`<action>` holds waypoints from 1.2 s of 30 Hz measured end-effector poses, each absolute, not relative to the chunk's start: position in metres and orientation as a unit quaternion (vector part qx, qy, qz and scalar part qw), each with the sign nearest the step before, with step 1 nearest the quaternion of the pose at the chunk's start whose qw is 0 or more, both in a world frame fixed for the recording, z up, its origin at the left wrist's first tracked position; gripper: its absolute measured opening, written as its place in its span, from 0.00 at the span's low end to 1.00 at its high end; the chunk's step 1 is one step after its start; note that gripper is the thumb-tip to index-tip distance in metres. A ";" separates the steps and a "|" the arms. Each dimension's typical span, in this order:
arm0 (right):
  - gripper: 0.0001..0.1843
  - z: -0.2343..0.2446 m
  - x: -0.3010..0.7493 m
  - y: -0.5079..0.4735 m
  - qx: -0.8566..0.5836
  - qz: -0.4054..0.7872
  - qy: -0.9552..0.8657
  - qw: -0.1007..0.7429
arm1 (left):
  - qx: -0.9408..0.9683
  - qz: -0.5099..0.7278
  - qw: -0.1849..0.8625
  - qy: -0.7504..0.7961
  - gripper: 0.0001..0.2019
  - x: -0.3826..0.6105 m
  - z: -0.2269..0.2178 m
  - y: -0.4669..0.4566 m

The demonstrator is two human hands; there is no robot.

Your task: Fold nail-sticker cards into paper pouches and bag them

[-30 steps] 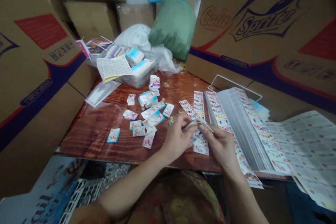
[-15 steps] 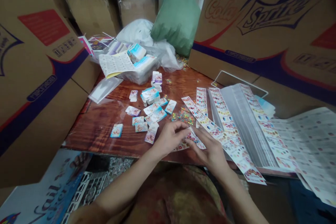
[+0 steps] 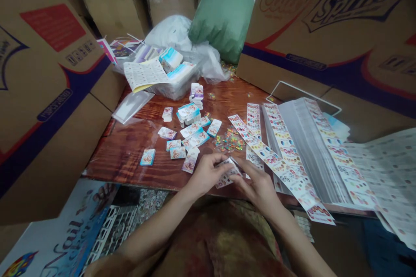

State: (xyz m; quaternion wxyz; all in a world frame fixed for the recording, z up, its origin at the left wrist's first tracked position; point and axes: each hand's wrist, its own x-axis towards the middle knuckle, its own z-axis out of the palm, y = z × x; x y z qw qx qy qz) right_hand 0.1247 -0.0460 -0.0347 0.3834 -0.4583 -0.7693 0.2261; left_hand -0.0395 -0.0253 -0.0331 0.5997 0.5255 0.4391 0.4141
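Near the table's front edge, my left hand (image 3: 209, 172) and my right hand (image 3: 255, 180) pinch a small printed sticker sheet (image 3: 227, 174) between them. The sheet looks folded, and my fingers hide part of it. Beyond my left hand lie several small cartons (image 3: 199, 137) with a hand picture, blue or purple at the edges. Just past my fingertips is a scatter of tiny colourful packets (image 3: 230, 140). Right of my right hand, a long sticker strip (image 3: 273, 162) runs slantwise across other strips.
Thick stacks of sticker strips (image 3: 313, 151) fill the right side, beside a large printed sheet (image 3: 386, 173). Big cardboard boxes (image 3: 312, 78) stand at both sides. At the back are a clear plastic tub (image 3: 172, 88) of cartons and a green sack (image 3: 224, 17).
The sheet between my hands now looks smaller and more folded, with a different face showing. My hands stay close together. The view has shifted slightly.
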 end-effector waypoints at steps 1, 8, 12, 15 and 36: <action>0.18 -0.034 0.123 -0.047 -0.456 0.237 -0.770 0.379 | 0.518 0.414 0.610 0.435 0.10 -0.040 -0.032 -0.025; 0.17 -0.041 0.129 -0.040 -0.502 0.349 -0.698 0.372 | 0.519 0.355 0.624 0.465 0.12 -0.049 -0.040 -0.031; 0.18 -0.047 0.131 -0.039 -0.534 0.320 -0.677 0.394 | 0.514 0.348 0.632 0.464 0.10 -0.050 -0.046 -0.035; 0.16 -0.050 0.130 -0.042 -0.552 0.236 -0.705 0.377 | 0.453 0.370 0.655 0.479 0.14 -0.047 -0.047 -0.036; 0.16 -0.058 0.126 -0.043 -0.537 0.359 -0.628 0.434 | 0.401 0.367 0.707 0.451 0.18 -0.046 -0.061 -0.050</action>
